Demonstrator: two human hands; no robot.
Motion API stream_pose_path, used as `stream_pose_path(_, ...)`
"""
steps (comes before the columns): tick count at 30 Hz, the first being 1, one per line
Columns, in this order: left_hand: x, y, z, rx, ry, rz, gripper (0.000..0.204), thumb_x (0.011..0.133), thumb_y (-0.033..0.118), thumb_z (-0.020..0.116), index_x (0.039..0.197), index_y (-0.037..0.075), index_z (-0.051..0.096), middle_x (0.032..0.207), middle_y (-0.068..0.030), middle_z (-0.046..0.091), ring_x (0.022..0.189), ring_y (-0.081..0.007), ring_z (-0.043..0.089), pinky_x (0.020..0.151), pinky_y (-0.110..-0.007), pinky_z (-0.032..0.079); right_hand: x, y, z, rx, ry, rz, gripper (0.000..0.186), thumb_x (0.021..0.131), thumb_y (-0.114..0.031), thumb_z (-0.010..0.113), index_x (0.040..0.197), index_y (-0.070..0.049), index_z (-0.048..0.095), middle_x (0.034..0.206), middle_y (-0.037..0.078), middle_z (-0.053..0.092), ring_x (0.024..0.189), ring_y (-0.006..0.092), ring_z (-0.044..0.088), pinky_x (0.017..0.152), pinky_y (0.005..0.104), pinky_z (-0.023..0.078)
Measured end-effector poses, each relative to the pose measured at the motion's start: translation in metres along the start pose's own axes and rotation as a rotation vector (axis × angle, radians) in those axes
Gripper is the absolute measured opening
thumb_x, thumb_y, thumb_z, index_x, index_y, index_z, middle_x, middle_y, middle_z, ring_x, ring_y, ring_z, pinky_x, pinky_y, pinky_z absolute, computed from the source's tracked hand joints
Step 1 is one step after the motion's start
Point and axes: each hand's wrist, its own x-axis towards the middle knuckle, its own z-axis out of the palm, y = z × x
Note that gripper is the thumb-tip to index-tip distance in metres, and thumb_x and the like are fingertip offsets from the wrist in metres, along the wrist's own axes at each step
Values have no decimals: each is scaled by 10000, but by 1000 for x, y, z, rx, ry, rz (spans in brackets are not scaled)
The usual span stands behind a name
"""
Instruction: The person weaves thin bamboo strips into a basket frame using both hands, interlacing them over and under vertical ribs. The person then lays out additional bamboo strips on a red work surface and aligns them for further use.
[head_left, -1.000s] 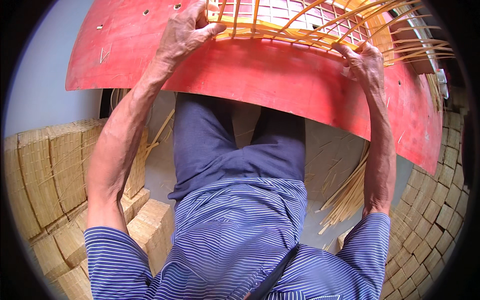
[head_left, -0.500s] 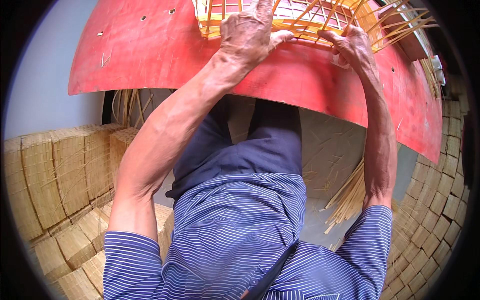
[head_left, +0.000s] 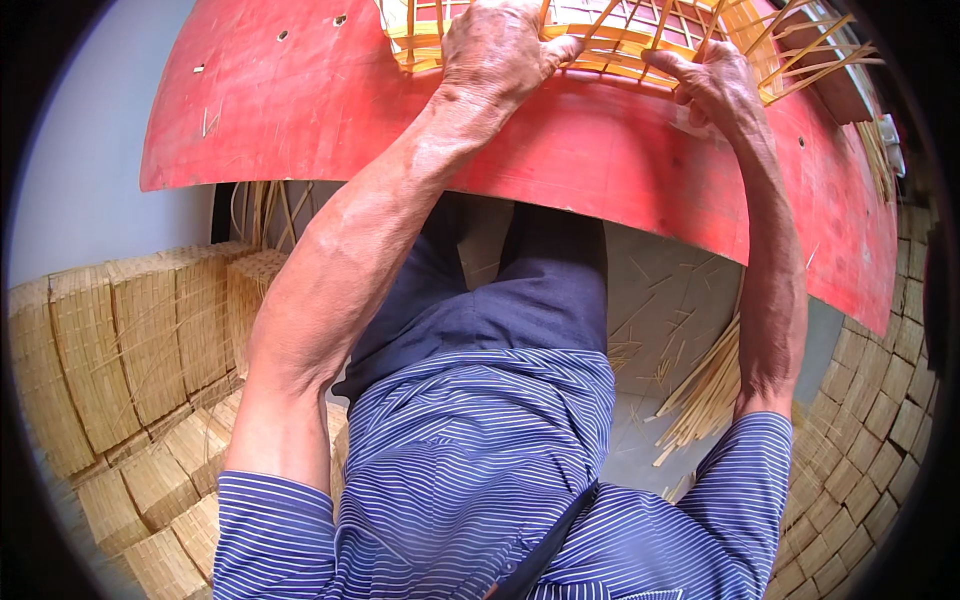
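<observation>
A half-woven basket (head_left: 612, 58) of thin yellow bamboo strips lies at the far side of the red board, partly cut off by the upper edge. Loose strip ends stick up and out at its right. My left hand (head_left: 495, 58) grips the near woven side, its thumb lying along the strips; its fingertips go out of sight beyond the wall. Farther right, my right hand (head_left: 722, 88) holds the same side near the corner, with the thumb against the woven band and the fingers curled below it.
The red board (head_left: 300, 120) has a few small holes. A wooden block (head_left: 828, 85) sits at its right. Bundled bamboo blocks (head_left: 130, 340) are stacked at left, and more blocks (head_left: 870, 400) line the right. Loose bamboo strips (head_left: 705, 390) lie on the floor below.
My right hand has shifted slightly right along the basket side. My left hand keeps its hold, its fingers a little more bent. The whole view has moved slightly.
</observation>
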Motion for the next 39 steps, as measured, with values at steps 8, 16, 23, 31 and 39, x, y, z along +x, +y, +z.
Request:
stream_pose_path(8,4,-18,5,102,-67,111,208,840,249,688,813,56,760,630,-186,647,595,-310,672,581,-424,521,11,9,3,82,-30,24,576,819,-522,799,592,-32,597,490,35,547,366,109,519,345,279,416)
stream_pose_path(16,-7,-2,-20,-35,-168,-64,190,812,202,704,899,35,727,754,-185,684,708,-341,687,638,-446,525,-3,-5,1,-14,7,-15,578,813,-535,792,629,-15,621,522,46,586,407,114,549,405,289,463)
stream_pose_path(23,-18,-16,-20,580,15,300,428,916,117,481,1338,104,548,904,-156,652,745,-327,654,656,-516,502,-51,16,24,284,425,-259,386,881,-265,784,1142,-30,624,742,100,725,601,141,685,538,309,552)
stream_pose_path(31,-4,-62,-19,389,4,527,559,861,34,496,1413,-52,472,910,-207,657,779,-375,652,671,-474,533,-77,-38,70,93,445,-808,435,849,-224,794,1223,-63,641,752,98,709,640,250,700,579,362,561)
stream_pose_path(39,11,-79,-21,270,92,678,400,945,53,507,1341,14,552,757,-172,575,675,-374,568,635,-474,466,-14,-61,82,-172,288,-783,301,907,-158,646,1088,75,587,684,199,615,683,376,653,612,477,509)
